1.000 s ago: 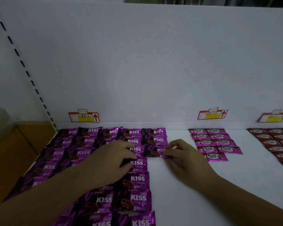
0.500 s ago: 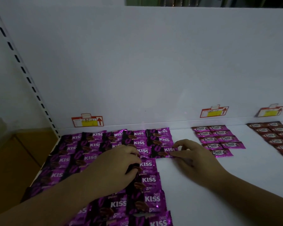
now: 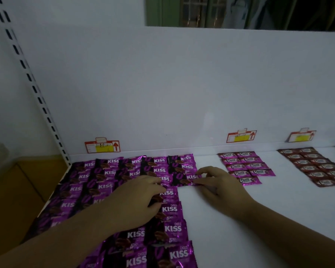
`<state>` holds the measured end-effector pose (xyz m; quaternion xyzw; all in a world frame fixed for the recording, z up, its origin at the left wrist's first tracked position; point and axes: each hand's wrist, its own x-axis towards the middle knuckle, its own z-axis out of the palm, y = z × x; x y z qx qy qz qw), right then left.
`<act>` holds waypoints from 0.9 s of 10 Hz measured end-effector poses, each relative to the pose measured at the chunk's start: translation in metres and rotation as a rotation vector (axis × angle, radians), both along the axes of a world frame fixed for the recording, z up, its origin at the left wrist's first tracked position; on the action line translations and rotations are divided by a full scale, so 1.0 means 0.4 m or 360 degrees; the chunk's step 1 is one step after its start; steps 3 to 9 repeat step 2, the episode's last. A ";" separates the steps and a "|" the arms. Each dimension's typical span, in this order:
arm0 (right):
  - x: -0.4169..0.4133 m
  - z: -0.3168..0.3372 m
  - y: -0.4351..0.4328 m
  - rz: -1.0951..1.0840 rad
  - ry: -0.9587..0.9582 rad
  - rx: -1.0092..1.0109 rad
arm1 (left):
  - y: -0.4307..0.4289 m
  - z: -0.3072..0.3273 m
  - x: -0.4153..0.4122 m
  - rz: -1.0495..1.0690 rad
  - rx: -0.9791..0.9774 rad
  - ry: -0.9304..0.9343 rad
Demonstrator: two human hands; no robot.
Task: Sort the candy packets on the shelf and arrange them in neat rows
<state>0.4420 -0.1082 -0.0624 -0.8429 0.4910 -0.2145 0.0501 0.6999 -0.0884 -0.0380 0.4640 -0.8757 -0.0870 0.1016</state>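
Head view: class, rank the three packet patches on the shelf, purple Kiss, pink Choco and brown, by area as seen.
1. Purple Kiss patch, clearly largest.
2. Pink Choco patch and brown patch: near alike; brown reaches the frame edge, so unranked.

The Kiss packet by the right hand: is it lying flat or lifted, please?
Flat: the Kiss packet lies on the shelf; the right hand pinches its edge.
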 end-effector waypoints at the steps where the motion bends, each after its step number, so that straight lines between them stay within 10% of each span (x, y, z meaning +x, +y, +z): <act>1: -0.001 -0.002 0.000 -0.0016 -0.0060 -0.0022 | 0.014 0.010 0.006 0.0056 0.0025 0.0056; 9: -0.001 0.007 0.004 -0.0069 -0.0193 0.0001 | 0.038 0.042 0.013 0.0062 0.0043 0.0070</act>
